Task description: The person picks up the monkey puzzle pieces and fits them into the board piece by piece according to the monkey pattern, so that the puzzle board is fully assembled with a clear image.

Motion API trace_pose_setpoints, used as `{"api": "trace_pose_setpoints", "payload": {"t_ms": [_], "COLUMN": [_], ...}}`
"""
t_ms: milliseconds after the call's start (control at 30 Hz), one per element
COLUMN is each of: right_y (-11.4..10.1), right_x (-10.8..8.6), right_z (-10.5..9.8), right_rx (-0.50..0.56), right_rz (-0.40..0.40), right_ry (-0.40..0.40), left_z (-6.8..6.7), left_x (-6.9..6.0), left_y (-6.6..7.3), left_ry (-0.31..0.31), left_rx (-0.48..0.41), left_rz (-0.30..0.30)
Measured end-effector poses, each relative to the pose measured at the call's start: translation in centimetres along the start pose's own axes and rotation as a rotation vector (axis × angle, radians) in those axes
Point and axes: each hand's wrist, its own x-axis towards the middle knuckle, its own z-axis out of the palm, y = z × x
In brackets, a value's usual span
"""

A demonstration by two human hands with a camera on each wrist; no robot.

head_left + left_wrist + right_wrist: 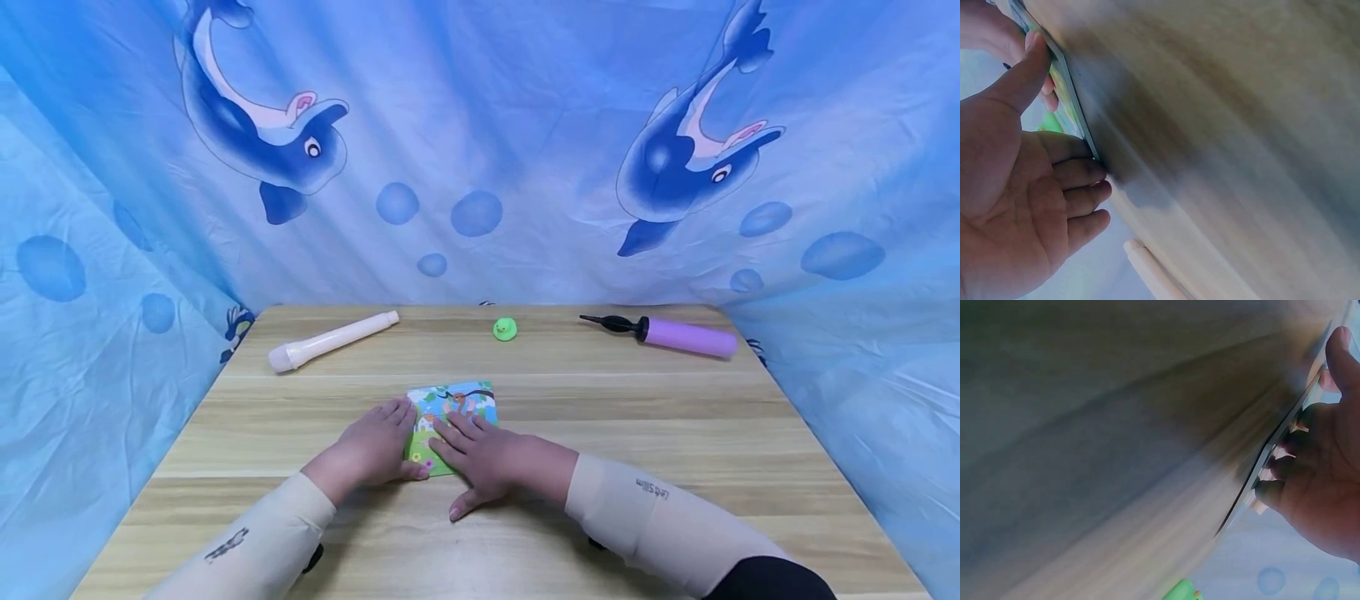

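Note:
A thin square board with a cartoon picture lies flat on the wooden table, near the middle of the head view. Along its left edge rests my left hand, thumb at the near corner and fingers extended along the side. My right hand lies palm down across the board's right part, its fingers spread over the picture and its thumb on the table. That hand covers part of the picture. From the left wrist, the board's grey edge shows against the thumb and fingers of the left hand.
Toward the table's back left lies a pale pink microphone-shaped stick. A small green rubber duck sits at the back middle, and a purple hand pump with a black nozzle lies at the back right. Blue dolphin-print curtains surround the table.

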Motion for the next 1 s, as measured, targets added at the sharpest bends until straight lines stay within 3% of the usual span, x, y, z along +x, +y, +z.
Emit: {"api": "trace_pose_setpoints", "payload": {"t_ms": [300, 500, 800, 1000], "right_y": [0.3, 0.6, 1.7, 2.5], "right_x": [-0.9, -2.7, -5.8, -6.5], "right_z": [0.6, 0.7, 0.6, 0.5], "right_rx": [0.013, 0.03, 0.258, 0.38], "right_rz": [-0.033, -0.066, -0.017, 0.018], "right_ry": [0.01, 0.003, -0.092, -0.09], "left_z": [-0.6, -0.6, -0.3, 0.1], "left_x": [0.5, 0.6, 1.1, 1.8], "left_y": [0.5, 0.6, 0.5, 0.5], "left_ry": [-0.051, -0.068, -0.068, -0.038], "left_rx": [0.057, 0.062, 0.02, -0.022], "left_rz": [-0.035, -0.042, -0.039, -0.026]}}
